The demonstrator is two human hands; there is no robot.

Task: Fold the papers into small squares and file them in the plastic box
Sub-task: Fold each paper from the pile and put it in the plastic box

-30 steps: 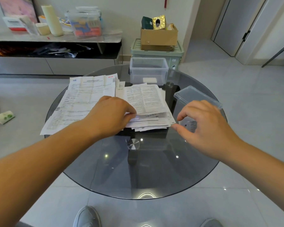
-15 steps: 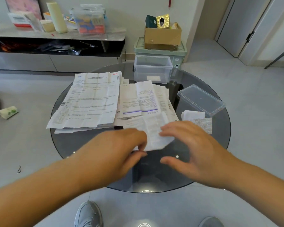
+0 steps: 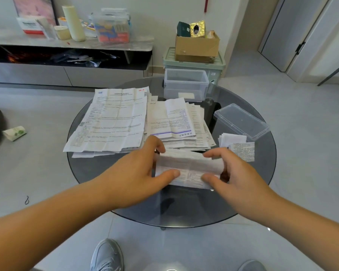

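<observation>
my left hand point(image 3: 137, 173) and right hand point(image 3: 231, 177) both pinch one sheet point(image 3: 188, 169), thumbs on the near edge, fingers curled over the far edge. it sits low over the near part of the glass table point(image 3: 184, 210); whether it rests on the glass i cannot tell. it looks doubled over lengthwise, so i judge the fold is under way, first crease or so. next move calls for lining the edges square, pressing the crease flat, then folding crosswise until it is small.

just right of my right hand, a few small folded papers point(image 3: 237, 143) lie on the glass, not yet filed. beyond them the lid point(image 3: 241, 122) lies flat, apart from its box.

mid table: a loose stack of papers point(image 3: 176, 124) still to fold, and left of it a big creased sheet point(image 3: 114, 120) spread over more pages.

far edge: the clear plastic box point(image 3: 186, 85), open, with something pale and flat at the bottom, likely an already filed square.

against half a second back: the sheet was hanging loose from my left fingers with my right hand only reaching over it; now both hands hold it and it is drawn into a narrower band. the stacks, lid and box have not shifted.
</observation>
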